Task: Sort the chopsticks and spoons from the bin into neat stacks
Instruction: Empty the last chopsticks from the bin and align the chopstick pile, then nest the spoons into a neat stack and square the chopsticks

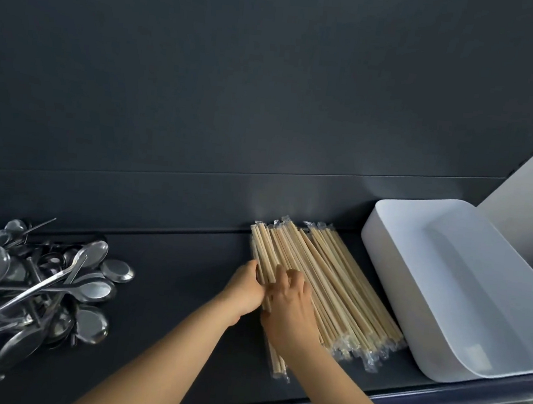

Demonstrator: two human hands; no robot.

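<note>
Wooden chopsticks (341, 292) just beside bin (390, 277).

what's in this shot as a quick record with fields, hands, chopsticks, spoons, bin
chopsticks: wrapped, one roughly aligned stack, centre-right on the counter
spoons: metal, jumbled pile at far left, not stacked
bin: white, right of the chopsticks, no cutlery visible inside
left hand: grips the stack's left edge
right hand: on top of the stack, fingers curled onto the sticks
progress: kinds separated, spoons untidy
</note>
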